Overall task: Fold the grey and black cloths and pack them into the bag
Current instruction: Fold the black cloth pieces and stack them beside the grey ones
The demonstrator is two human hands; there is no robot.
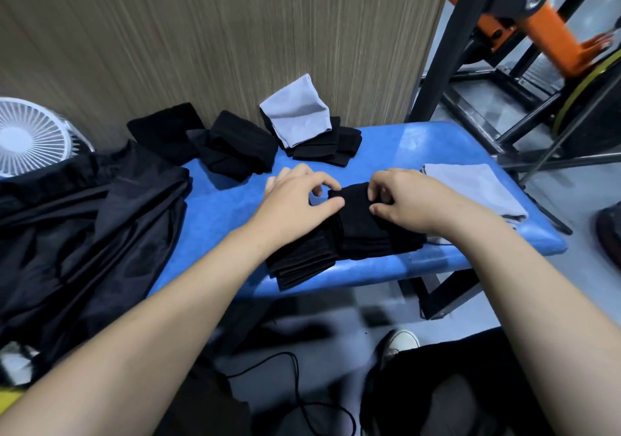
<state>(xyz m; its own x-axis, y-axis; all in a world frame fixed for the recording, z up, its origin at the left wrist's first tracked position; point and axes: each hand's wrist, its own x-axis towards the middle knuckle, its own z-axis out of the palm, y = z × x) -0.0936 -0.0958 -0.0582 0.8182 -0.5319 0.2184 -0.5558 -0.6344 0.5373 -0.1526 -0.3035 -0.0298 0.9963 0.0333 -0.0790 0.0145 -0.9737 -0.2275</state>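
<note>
Both hands work one black cloth (pixel 356 220) at the front edge of the blue padded bench (pixel 232 207). Left hand (pixel 299 197) pinches its far left corner between thumb and forefinger; right hand (pixel 413 197) grips the far edge with curled fingers. Cloth sits on a stack of folded black cloths (pixel 302 261) overhanging the front edge. A flat grey cloth (pixel 477 187) lies at the right edge. At the back edge: grey cloth on black pile (pixel 299 113), loose black pile (pixel 235 146). Black bag (pixel 84 234) drapes the left end, white fan (pixel 30 136) behind it.
</note>
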